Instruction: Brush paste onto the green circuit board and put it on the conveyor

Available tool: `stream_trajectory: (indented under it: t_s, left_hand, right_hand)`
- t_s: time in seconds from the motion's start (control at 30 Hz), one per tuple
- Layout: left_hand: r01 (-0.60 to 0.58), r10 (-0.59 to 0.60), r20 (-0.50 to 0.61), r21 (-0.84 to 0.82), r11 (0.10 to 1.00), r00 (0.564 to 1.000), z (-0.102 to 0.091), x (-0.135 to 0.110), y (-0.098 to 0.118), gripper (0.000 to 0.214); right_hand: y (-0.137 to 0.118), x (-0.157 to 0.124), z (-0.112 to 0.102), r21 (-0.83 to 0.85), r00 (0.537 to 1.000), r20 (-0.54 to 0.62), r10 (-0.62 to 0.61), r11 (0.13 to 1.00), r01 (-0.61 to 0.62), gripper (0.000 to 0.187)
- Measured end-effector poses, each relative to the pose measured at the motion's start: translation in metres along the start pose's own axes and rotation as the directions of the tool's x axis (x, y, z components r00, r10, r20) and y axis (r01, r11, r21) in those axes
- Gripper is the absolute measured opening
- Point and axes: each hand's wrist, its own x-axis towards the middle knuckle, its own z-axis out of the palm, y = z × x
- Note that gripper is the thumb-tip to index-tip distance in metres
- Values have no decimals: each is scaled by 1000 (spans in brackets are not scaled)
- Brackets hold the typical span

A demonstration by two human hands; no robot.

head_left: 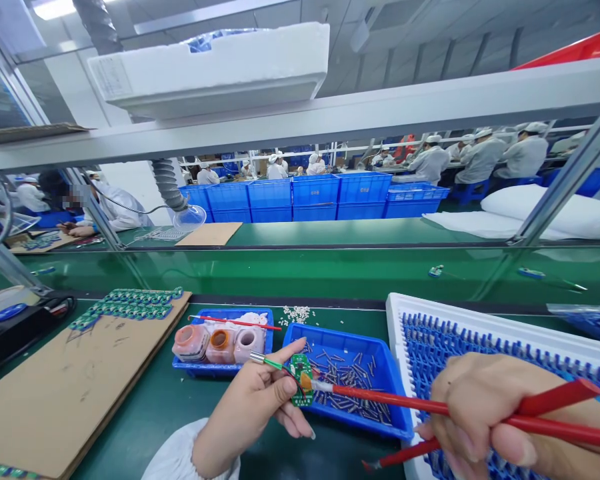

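My left hand (253, 393) pinches a small green circuit board (301, 365) between thumb and fingers, with thin wires and a silvery metal cylinder (257, 358) lying over the fingers. Closed around a red-handled brush (395, 398), my right hand (485, 400) is to the right of it. The brush's bristles touch the board's face. A second red stick (410, 453) with a dark tip is also in the right hand, angled down to the left. Behind the board sits a blue tray (347, 337) of small metal springs.
A blue tray (180, 365) holds several small jars and a thin red stick. Cardboard (65, 380) with circuit boards lies left. A white foam tray (397, 320) of blue parts stands right. Overhead runs a shelf rail (430, 100). People in white sit beyond blue bins (315, 193).
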Motion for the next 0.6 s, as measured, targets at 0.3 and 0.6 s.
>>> stream_trajectory:
  t_s: [0.3,0.6]
  left_hand:
    - [-6,7,16,-47,999,1000,0,3,-2,78]
    - [10,-8,17,-133,991,1000,2,6,-1,75]
  right_hand:
    - [7,-23,-5,-226,979,-171,110,963,-148,52]
    - [7,-28,-7,-185,997,-14,71,980,-73,42]
